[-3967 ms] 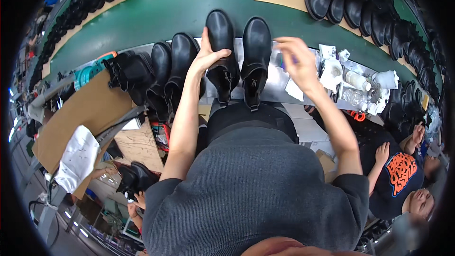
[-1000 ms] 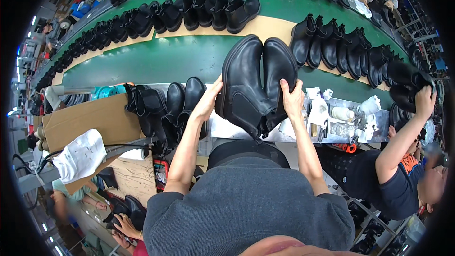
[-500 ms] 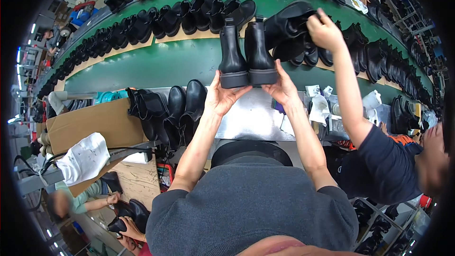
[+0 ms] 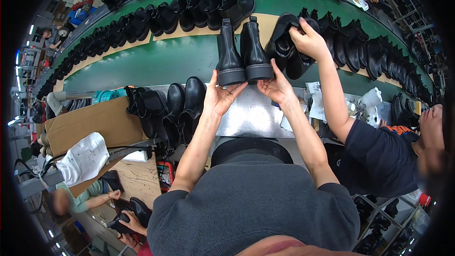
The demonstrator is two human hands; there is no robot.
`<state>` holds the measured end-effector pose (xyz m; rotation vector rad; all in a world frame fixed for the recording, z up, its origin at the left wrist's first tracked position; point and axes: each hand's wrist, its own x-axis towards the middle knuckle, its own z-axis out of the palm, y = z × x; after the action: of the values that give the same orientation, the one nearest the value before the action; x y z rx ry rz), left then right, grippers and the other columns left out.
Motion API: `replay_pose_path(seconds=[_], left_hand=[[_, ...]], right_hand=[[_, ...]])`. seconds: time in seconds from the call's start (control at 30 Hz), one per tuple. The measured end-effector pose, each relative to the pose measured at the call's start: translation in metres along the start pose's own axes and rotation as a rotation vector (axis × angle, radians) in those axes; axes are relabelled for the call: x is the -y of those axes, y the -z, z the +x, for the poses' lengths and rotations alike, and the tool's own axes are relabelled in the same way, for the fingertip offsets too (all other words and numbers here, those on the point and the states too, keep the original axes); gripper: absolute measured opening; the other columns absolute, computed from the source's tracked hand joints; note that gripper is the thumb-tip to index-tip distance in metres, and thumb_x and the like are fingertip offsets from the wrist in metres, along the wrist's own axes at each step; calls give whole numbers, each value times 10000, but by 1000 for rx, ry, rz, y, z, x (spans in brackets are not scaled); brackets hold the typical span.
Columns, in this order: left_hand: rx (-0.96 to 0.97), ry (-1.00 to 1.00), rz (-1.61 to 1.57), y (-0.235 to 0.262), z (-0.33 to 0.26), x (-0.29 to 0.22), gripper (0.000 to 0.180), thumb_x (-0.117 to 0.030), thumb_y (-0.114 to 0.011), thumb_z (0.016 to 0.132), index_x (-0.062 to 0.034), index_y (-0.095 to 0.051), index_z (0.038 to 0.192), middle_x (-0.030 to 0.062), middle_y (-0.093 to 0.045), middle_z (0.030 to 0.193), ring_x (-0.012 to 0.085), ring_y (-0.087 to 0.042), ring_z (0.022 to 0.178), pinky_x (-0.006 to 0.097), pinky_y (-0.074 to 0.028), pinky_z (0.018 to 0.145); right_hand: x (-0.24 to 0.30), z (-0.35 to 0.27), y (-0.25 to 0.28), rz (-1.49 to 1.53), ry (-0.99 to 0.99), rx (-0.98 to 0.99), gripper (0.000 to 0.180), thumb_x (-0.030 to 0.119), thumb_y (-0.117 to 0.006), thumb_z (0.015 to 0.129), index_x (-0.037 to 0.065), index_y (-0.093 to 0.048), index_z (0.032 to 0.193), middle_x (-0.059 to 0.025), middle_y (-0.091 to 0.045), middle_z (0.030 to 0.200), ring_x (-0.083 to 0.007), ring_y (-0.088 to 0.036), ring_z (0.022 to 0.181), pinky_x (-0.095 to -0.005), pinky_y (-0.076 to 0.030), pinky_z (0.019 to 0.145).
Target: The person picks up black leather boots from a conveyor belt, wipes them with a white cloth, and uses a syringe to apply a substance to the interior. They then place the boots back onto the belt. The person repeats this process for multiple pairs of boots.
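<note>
Two black ankle boots are held up side by side in front of me, heels toward me and pull tabs at the top. My left hand (image 4: pixel 221 94) grips the left boot (image 4: pixel 229 57) by its thick sole, thumb along the side and fingers beneath. The right boot (image 4: pixel 256 54) rests the same way in my right hand (image 4: pixel 277 86). Just to the right, a co-worker's hand (image 4: pixel 310 41) holds another pair of black boots (image 4: pixel 284 42) by their tops. The toes of my pair are hidden behind the shafts.
Rows of black boots (image 4: pixel 166 19) line the curved green table (image 4: pixel 142 64). A steel ledge (image 4: pixel 249 114) lies below my hands. More boots (image 4: pixel 193 99) stand at the left beside a cardboard sheet (image 4: pixel 95 125). White cloths (image 4: pixel 316 106) lie at the right, where the co-worker's arm (image 4: pixel 334 92) reaches across.
My boots have shifted slightly left, still in both hands. The co-worker's hand has moved left and down, and the pair it holds has swung from sideways to hanging lower.
</note>
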<state>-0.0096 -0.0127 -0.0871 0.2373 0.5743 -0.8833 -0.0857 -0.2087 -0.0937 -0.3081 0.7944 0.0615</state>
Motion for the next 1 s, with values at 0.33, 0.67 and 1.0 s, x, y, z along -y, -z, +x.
replay_pose_path(seconds=[0.33, 0.67, 1.0], left_hand=[[206, -4, 173, 23, -33, 7, 464, -380, -368, 992, -65, -437, 1326, 166, -447, 1367, 349, -416, 1278, 584, -361, 1032], [-316, -252, 1327, 154, -18, -26, 608, -478, -361, 979, -3, -429, 1352, 131, -567, 1221, 221, -515, 1130, 365, -349, 1000], [-299, -397, 1598, 38, -71, 59, 618, -86, -644, 829, 96, -341, 1336, 256, -488, 1250, 308, -478, 1208, 355, -384, 1015]], right_hand=[[-14, -20, 25, -214, 79, 333, 414, 440, -592, 891, 87, -597, 1108, -36, -621, 1101, -171, -595, 1010, -338, -465, 906], [-91, 18, 127, -732, 90, 42, 876, 634, -391, 904, -40, -220, 1437, -181, -276, 1483, -265, -233, 1387, -385, -175, 1124], [-79, 40, 135, -797, -33, 11, 999, 756, -307, 843, -43, -219, 1435, -222, -292, 1457, -347, -309, 1328, -493, -285, 1061]])
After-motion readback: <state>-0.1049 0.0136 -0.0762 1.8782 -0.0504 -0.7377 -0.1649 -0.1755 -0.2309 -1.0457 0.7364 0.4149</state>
